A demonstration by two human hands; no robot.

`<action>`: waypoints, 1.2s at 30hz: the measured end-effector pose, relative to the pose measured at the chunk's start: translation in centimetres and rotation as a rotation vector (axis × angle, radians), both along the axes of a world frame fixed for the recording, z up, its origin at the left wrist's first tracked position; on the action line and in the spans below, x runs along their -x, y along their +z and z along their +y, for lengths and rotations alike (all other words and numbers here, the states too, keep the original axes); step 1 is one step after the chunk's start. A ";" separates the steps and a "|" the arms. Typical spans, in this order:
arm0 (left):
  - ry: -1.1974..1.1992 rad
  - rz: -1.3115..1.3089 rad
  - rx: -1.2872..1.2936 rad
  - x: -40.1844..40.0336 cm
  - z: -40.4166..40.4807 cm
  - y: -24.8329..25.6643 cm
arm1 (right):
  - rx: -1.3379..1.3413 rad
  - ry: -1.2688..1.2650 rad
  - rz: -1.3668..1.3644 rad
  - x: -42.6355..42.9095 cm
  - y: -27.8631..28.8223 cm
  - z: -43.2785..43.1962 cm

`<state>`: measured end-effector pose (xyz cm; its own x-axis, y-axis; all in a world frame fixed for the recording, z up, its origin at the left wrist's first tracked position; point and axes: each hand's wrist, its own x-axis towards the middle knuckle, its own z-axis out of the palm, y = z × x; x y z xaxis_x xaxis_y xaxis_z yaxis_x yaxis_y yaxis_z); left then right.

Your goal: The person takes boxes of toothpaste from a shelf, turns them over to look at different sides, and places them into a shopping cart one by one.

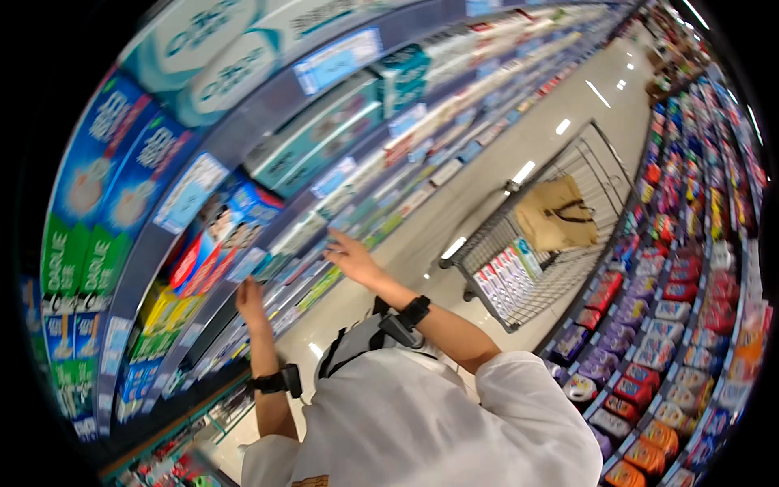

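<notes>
My left hand (249, 304) is raised at the front edge of a store shelf, its fingertips by a blue price tag (247, 265). I see nothing held in it, though blur hides whether it touches the shelf. My right hand (356, 260) reaches out in front of the lower shelves, fingers spread and holding nothing visible. Red and blue cartons (225, 234) stand on the shelf just beyond the left hand. Teal-and-white cartons (322, 140) lie farther along. Tall blue-and-green Darlie toothpaste boxes (91, 201) fill the left side.
A wire shopping cart (496, 228) stands in the aisle at my right, carrying a beige bag (557, 213) and several white-and-purple boxes (502, 280). Shelves of colourful packages (639, 365) line the far right. Glossy floor (548, 143) runs between both shelf rows.
</notes>
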<state>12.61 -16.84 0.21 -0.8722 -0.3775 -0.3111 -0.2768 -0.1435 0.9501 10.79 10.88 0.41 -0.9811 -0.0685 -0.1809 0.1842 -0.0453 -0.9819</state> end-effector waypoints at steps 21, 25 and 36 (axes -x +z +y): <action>-0.157 -0.114 -0.055 -17.4 -2.0 -6.4 | 0.157 -0.635 -0.472 -26.7 -4.2 20.7; -0.292 -0.285 -0.122 -21.0 0.4 -8.1 | 0.141 -0.689 -0.564 -34.0 -4.9 21.7; -0.384 -0.534 0.004 -27.6 5.4 -10.0 | 0.109 -0.637 -0.735 -37.6 -11.3 30.6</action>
<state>40.21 -11.47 -9.80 -0.6712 -0.0719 -0.7378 -0.7413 0.0627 0.6683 48.35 41.44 -10.86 -0.4853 0.3825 -0.7862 0.6579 -0.4324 -0.6166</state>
